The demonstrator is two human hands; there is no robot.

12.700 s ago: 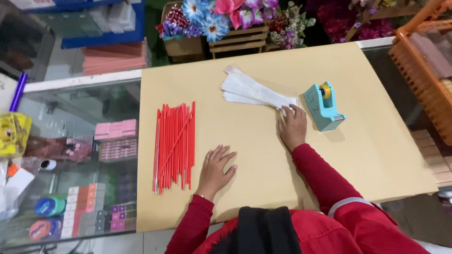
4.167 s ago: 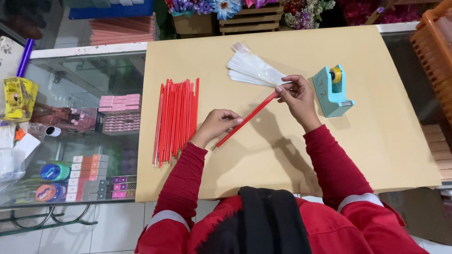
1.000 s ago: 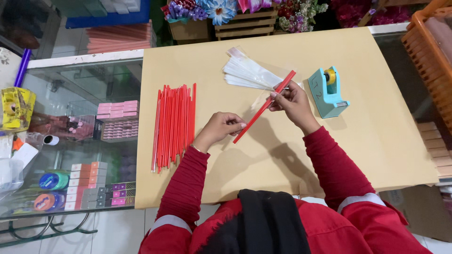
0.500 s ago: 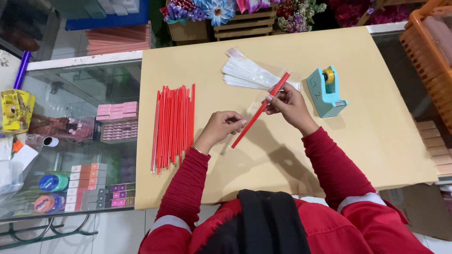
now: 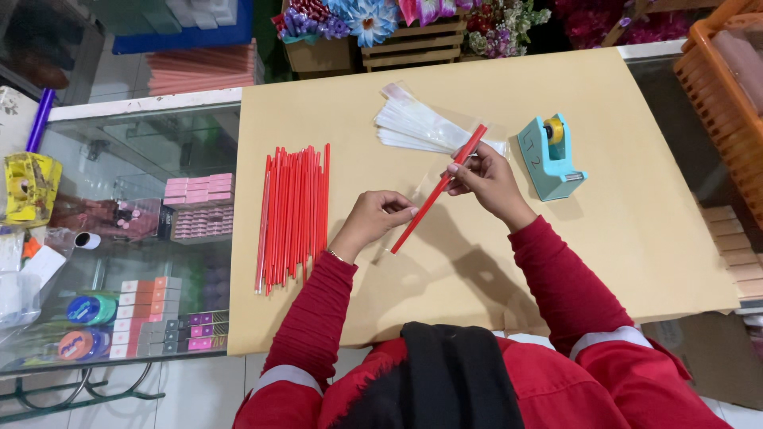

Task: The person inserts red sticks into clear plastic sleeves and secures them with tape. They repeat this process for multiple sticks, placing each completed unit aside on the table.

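Note:
Both my hands hold one long red stick (image 5: 439, 188) tilted over a tan board (image 5: 620, 238). A clear plastic sleeve (image 5: 425, 179) lies partly around the stick. My left hand (image 5: 373, 221) pinches the stick and sleeve near the lower end. My right hand (image 5: 486, 179) grips it higher up. A row of several red sticks (image 5: 292, 214) lies to the left of my left hand. A stack of clear sleeves (image 5: 417, 127) rests just beyond my right hand.
A light blue tape dispenser (image 5: 550, 156) stands right of my right hand. Artificial flowers in wooden crates (image 5: 413, 24) line the far edge. An orange basket (image 5: 723, 79) is at the right. A glass display case (image 5: 127, 238) with small boxes is at the left.
The stick's top end has risen and tipped steeper. The clear sleeve now shows along the stick between my hands. Long ago both hands lay on the board.

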